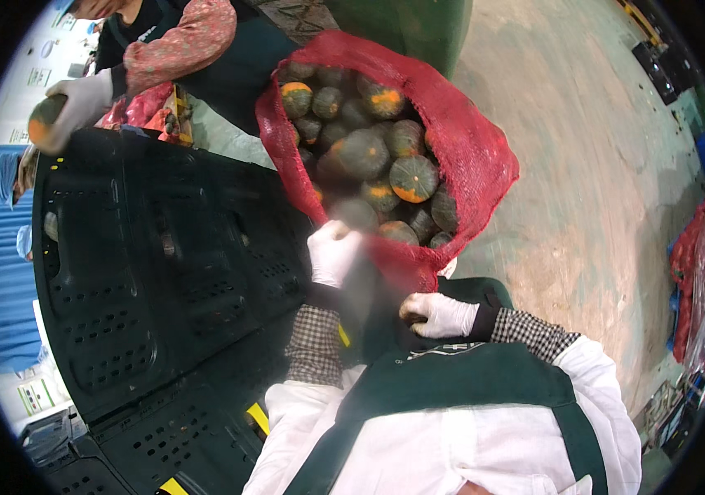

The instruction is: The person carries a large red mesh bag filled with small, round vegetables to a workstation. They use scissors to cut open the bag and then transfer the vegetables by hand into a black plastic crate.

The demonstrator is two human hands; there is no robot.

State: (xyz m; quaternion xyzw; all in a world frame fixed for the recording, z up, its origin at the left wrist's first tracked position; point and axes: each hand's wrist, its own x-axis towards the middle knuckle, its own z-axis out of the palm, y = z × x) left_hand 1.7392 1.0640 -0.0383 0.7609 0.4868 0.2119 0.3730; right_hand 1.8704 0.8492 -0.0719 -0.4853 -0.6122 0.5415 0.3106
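Note:
A red mesh sack (482, 154) stands wide, full of green squashes with orange patches (413, 179). My left hand (332, 252), in a white glove, has its fingers curled at the sack's near left rim; a blur beside it hides whether it grips the mesh. Low in front of my apron, my right hand (438, 315), gloved too, is curled round a small brownish thing, mostly hidden by the fingers, just below the sack's near corner. Across the sack, a co-worker's gloved hand (83, 108) holds a green and orange squash (47, 119) above the dark crates.
Large dark green plastic crates (204, 229) with slotted walls fill the left side, close to my left arm. A green bin (414, 31) stands behind the sack. More red sacks (692, 247) are stacked at the far right, some under clear film.

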